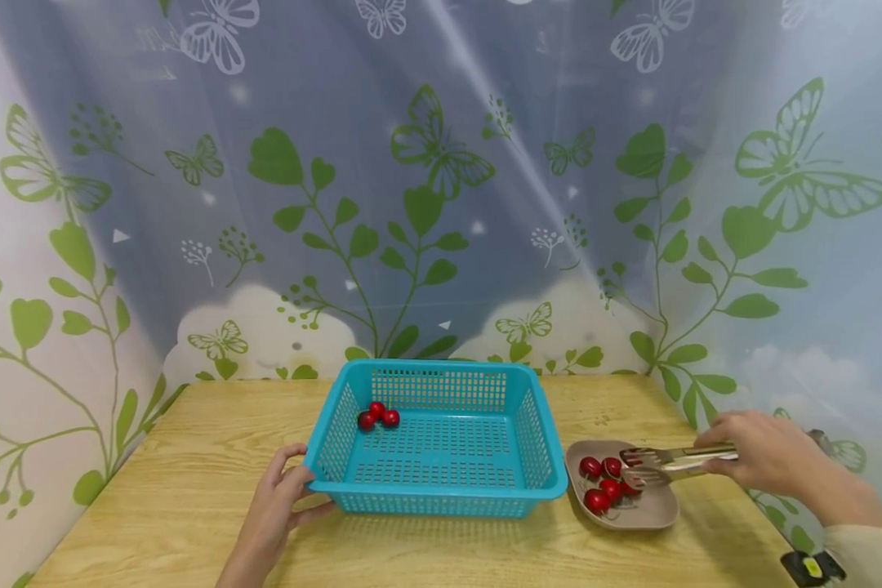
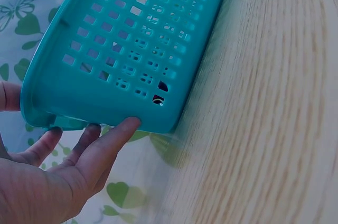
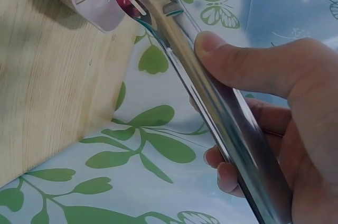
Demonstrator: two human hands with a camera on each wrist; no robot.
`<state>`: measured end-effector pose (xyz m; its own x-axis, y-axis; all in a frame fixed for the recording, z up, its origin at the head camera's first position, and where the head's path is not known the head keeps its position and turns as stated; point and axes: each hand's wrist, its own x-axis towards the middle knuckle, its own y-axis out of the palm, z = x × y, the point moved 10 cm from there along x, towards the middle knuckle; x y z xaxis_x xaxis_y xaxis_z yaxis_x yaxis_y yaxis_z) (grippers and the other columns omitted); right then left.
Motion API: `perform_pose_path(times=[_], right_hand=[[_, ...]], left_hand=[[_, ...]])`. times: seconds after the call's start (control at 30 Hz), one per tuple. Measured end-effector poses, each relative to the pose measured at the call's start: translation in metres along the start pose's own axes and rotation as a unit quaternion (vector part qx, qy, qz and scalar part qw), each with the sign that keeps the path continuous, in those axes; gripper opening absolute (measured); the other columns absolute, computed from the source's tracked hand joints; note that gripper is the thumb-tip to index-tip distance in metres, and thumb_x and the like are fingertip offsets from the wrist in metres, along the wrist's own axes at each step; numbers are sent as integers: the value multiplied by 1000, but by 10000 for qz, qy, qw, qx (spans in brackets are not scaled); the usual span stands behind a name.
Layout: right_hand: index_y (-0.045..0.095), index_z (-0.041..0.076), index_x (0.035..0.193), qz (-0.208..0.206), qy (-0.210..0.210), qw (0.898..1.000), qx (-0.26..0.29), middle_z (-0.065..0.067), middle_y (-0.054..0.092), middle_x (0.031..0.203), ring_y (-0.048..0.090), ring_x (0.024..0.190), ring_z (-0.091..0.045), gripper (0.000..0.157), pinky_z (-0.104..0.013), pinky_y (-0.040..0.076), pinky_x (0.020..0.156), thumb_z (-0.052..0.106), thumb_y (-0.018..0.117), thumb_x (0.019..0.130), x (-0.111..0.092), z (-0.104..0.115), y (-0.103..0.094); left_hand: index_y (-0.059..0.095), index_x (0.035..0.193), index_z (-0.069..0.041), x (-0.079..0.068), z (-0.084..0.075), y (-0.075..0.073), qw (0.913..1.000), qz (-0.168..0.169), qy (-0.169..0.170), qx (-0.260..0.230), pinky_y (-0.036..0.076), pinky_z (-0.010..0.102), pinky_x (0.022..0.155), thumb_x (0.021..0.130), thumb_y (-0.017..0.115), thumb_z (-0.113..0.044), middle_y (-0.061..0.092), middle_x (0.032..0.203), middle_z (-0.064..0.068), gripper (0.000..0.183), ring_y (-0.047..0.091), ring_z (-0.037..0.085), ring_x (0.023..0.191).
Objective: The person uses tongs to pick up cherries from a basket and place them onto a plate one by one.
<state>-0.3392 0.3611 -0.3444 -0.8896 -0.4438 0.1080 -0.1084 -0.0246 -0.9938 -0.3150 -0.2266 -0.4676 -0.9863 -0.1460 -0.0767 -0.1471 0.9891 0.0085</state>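
In the head view, my left hand [image 1: 268, 506] holds the near-left corner of a turquoise plastic basket [image 1: 441, 492], fingers at its rim and side, thumb against the front wall. The left wrist view shows the fingertips of that left hand [image 2: 58, 182] on the perforated basket [image 2: 100, 97]. Three red cherries [image 1: 377, 411] lie inside, toward the basket's back left. My right hand [image 1: 768, 453] grips metal tongs [image 1: 679, 461] with fork-like ends. Those ends are over a beige dish [image 1: 643, 516], among several cherries [image 1: 597, 501]. The right wrist view shows my thumb and fingers around the tongs [image 3: 211, 97].
A pale wooden table [image 1: 191, 457] carries the basket and, to its right, the dish. Behind and on both sides hangs a curtain [image 1: 441, 245] printed with leaves and butterflies. A black object with a yellow patch [image 1: 812, 567] shows at the lower right by the sleeve.
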Motion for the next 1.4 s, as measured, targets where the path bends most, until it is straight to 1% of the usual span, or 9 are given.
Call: perform_pose_path(times=[0.17,0.27,0.4,0.47,0.53,0.63,0.7,1.03,1.4], right_hand=[[81,20,108,-286,43,9993,-238,-12,75,110,70,81,-23,30,-29,52,50,37,83,82,5,2,-12],[80,17,110,-1144,-178,9916,-584,-15,74,109,69,80,-24,37,-30,50,48,40,84,81,10,12,-34],[80,12,111,-2778,-803,9543,-753,-12,73,100,65,74,-24,58,-32,50,45,63,60,95,22,37,-65],[79,10,110,-3321,-1069,9348,-673,-12,72,98,66,76,-27,69,-35,51,45,69,46,98,30,53,-74],[79,9,111,-3466,-1243,9280,-576,-12,72,99,66,78,-27,59,-37,53,47,62,57,97,44,71,-78],[79,10,112,-3335,-1438,9306,-455,-11,72,101,66,79,-26,40,-35,52,47,39,82,84,67,98,-78],[79,11,113,-3189,-1576,9338,-389,-9,72,102,66,78,-23,43,-31,50,47,27,89,75,83,116,-76],[78,13,118,-2236,-2063,9524,-168,-6,73,107,66,87,-20,42,-32,57,61,34,85,83,154,183,-61],[75,16,125,-1105,-1866,9762,-22,-4,72,115,67,93,-19,42,-33,59,68,39,79,90,210,222,-29]], left_hand=[[39,144,-8,-2,-1,0,10000,-19,5,-20,66,55,88,100,45,-14,55,141,31,44,73,26,102],[39,143,-8,-2,-2,1,10000,-3,14,-15,66,54,88,100,45,-14,55,140,31,44,73,27,103],[40,142,-9,-2,-3,1,10000,0,7,-44,66,53,88,100,46,-15,56,139,30,43,73,27,103],[40,142,-9,-2,-4,1,10000,2,11,-50,66,53,88,100,46,-14,56,139,30,43,73,27,103],[40,142,-9,-3,-4,0,10000,-3,5,-59,66,53,88,100,46,-15,56,139,30,43,73,27,103],[41,142,-10,-2,-4,1,10000,-5,-6,-44,66,53,88,100,46,-15,57,138,29,43,73,27,103],[40,142,-9,-2,-4,1,10000,5,0,-43,66,53,88,100,47,-15,57,138,30,43,73,27,103],[39,144,-9,0,-3,1,10000,-5,-30,-34,65,54,90,100,46,-14,54,140,30,45,73,27,103],[39,144,-10,-1,-1,1,9999,-3,-104,-43,66,54,89,100,46,-15,54,143,31,45,73,27,105]])
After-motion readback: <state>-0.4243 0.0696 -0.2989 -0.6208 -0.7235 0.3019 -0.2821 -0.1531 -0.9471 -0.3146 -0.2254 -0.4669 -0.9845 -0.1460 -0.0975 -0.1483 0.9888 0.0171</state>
